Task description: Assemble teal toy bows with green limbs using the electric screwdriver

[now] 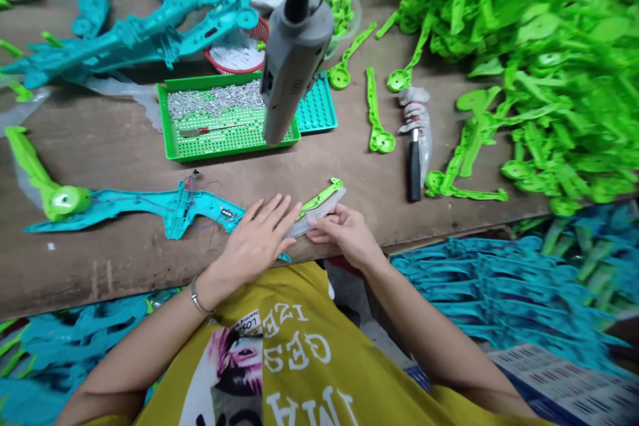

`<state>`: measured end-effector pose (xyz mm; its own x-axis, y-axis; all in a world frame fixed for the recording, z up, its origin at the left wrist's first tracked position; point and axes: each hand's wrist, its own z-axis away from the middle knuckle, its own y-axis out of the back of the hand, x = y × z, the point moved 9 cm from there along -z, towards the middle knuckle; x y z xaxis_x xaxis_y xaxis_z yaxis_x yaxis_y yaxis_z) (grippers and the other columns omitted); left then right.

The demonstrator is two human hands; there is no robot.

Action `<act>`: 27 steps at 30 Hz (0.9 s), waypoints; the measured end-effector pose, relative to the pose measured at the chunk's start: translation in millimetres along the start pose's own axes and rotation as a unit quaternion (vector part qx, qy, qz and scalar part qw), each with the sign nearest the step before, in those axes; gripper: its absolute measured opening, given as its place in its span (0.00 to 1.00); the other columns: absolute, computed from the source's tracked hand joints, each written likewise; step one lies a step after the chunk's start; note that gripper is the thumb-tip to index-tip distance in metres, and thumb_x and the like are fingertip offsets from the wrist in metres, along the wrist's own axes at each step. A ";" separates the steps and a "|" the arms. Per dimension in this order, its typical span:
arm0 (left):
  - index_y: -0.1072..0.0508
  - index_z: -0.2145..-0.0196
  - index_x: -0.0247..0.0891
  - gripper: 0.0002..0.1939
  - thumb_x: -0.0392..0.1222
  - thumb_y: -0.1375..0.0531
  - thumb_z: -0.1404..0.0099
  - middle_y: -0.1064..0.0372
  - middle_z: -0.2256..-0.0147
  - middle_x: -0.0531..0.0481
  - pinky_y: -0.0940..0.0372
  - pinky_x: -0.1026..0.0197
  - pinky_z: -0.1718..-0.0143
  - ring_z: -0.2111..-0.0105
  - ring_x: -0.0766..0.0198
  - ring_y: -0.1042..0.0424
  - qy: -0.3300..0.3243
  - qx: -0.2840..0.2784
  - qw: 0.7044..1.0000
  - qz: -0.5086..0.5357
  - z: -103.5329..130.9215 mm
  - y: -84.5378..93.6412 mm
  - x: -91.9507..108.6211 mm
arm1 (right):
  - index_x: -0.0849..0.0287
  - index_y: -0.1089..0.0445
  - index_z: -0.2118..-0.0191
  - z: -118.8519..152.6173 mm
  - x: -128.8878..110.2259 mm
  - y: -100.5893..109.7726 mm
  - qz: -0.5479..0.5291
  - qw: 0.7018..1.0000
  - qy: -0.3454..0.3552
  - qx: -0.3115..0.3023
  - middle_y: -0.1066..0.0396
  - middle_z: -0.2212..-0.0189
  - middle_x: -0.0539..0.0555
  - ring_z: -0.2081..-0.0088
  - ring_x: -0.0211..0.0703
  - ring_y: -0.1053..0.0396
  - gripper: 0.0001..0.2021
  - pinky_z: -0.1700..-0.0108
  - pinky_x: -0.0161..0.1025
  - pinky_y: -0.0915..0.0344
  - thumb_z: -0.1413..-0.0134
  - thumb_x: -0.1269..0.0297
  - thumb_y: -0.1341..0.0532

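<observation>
A long blue plastic shell, with thin wires and a small metal spring inside, lies across the bench in front of me. My left hand is laid flat over its right end, fingers stretched out, hiding what is beneath. Beyond those fingers a narrow green plastic arm sticks out at the right. Alongside it runs a translucent plastic strip, pinched between the thumb and fingers of my right hand. At the shell's left end sits a green arm with a round hub.
A grey electric screwdriver hangs over a green tray of small metal screws. A black-handled tool with a wrapped head lies at right, near a large heap of green parts. Blue shells are stacked at back left.
</observation>
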<state>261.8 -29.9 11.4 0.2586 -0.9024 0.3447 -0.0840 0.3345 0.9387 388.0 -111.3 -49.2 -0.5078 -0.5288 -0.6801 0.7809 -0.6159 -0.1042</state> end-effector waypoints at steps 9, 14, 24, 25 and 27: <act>0.45 0.32 0.31 0.28 0.46 0.54 0.25 0.46 0.33 0.42 0.45 0.47 0.35 0.33 0.53 0.45 -0.004 -0.010 0.998 -0.066 -1.7 -6.9 1.0 | 0.62 0.31 0.71 -23.1 -30.3 35.0 0.040 0.999 -0.010 0.012 0.23 0.78 0.53 0.78 0.37 0.24 0.15 0.73 0.28 0.23 0.55 0.61 0.26; 0.46 0.32 0.33 0.28 0.46 0.53 0.25 0.45 0.33 0.41 0.44 0.48 0.36 0.34 0.53 0.44 -0.005 0.004 0.998 -0.066 -2.3 -4.0 0.7 | 0.62 0.32 0.70 -34.1 -36.6 40.1 0.051 0.998 -0.010 0.027 0.23 0.79 0.53 0.78 0.37 0.24 0.13 0.72 0.29 0.23 0.52 0.65 0.27; 0.43 0.33 0.41 0.26 0.47 0.49 0.26 0.42 0.34 0.42 0.42 0.46 0.38 0.35 0.51 0.41 -0.031 0.009 0.997 -0.065 -1.8 -4.3 1.5 | 0.63 0.31 0.71 -35.5 -37.9 38.7 0.058 0.998 -0.018 0.015 0.23 0.78 0.54 0.78 0.35 0.24 0.11 0.73 0.27 0.24 0.49 0.64 0.29; 0.43 0.33 0.42 0.26 0.46 0.49 0.26 0.42 0.34 0.43 0.42 0.46 0.38 0.35 0.51 0.41 -0.031 0.008 0.997 -0.064 -1.7 -5.0 1.4 | 0.63 0.31 0.71 -35.8 -38.0 39.6 0.063 0.998 -0.018 0.021 0.23 0.78 0.54 0.79 0.35 0.24 0.12 0.73 0.28 0.24 0.49 0.63 0.29; 0.42 0.33 0.47 0.25 0.45 0.49 0.26 0.43 0.34 0.43 0.42 0.46 0.38 0.35 0.51 0.41 -0.033 0.004 0.998 -0.061 -1.8 -6.2 1.5 | 0.63 0.31 0.71 -36.8 -37.5 41.4 0.080 0.996 -0.021 0.029 0.23 0.79 0.54 0.79 0.35 0.25 0.12 0.74 0.29 0.24 0.48 0.62 0.29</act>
<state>264.5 -32.8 6.1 0.2029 -0.9525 0.2270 -0.0641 0.2184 0.9737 452.7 -95.5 -54.7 -0.3941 -0.6464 -0.6534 0.8312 -0.5540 0.0466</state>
